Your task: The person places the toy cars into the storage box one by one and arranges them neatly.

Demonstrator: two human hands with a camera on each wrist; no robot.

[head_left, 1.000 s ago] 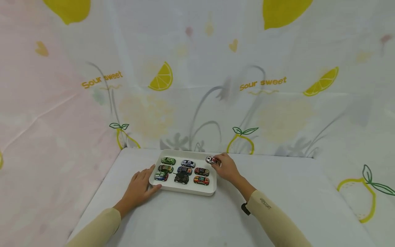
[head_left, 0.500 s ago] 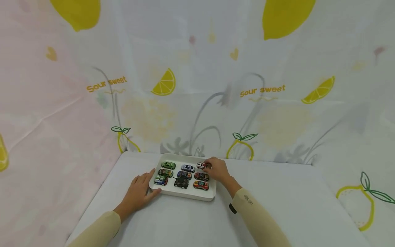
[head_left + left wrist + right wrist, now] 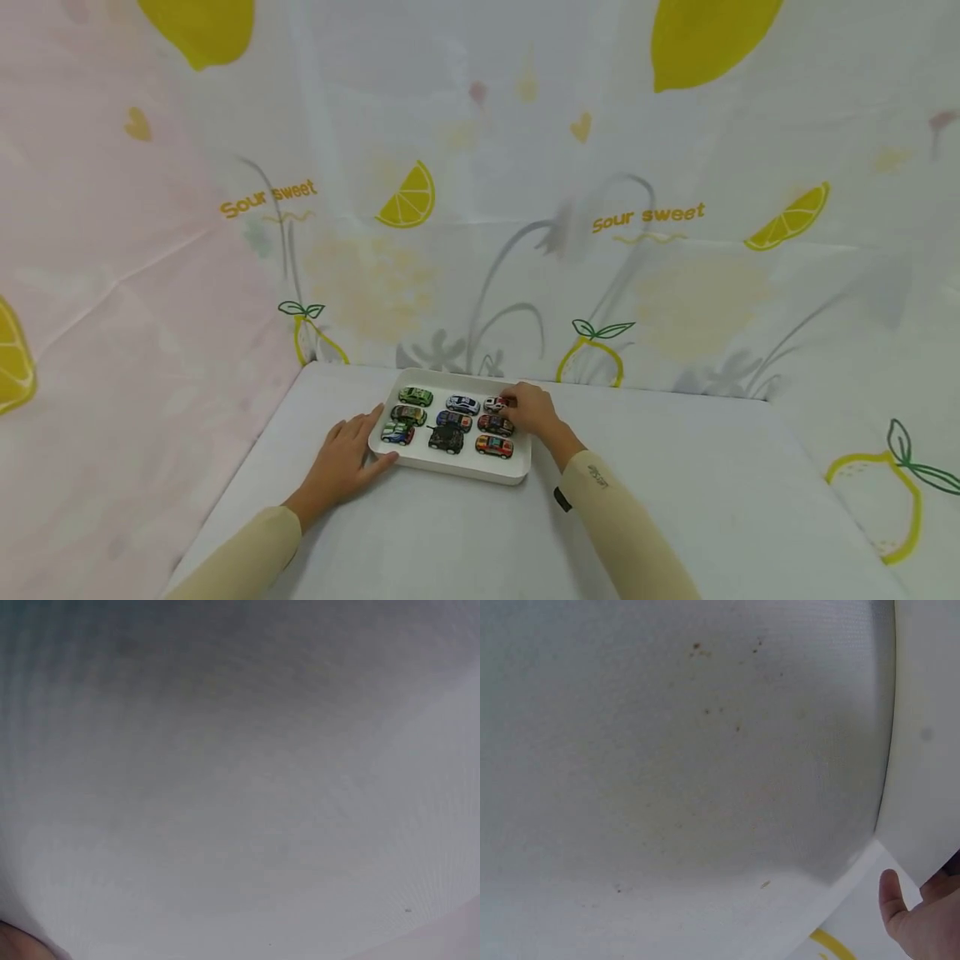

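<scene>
A white tray (image 3: 459, 470) carries several toy cars in rows. In its back right corner, my right hand (image 3: 534, 408) pinches a white-and-red toy car (image 3: 493, 404), partly covered by the fingers. My left hand (image 3: 341, 457) rests against the tray's left end, fingers extended along the side and thumb at the front edge. Near the right hand sit a dark red toy car (image 3: 495, 425) and an orange-red toy car (image 3: 494, 447). The right wrist view catches part of the right hand (image 3: 930, 922); what it holds is not visible there.
Also in the tray are a black toy tank (image 3: 446, 439), a white-and-blue car (image 3: 462, 405), a blue car (image 3: 453, 421) and several green-toned cars (image 3: 416, 397). A white cloth-covered table (image 3: 637, 483) meets a lemon-print curtain (image 3: 495, 275) behind.
My right hand has moved left and lowered the white-and-red toy car into the back right corner of the tray. The left hand has stayed at the tray's left end.
</scene>
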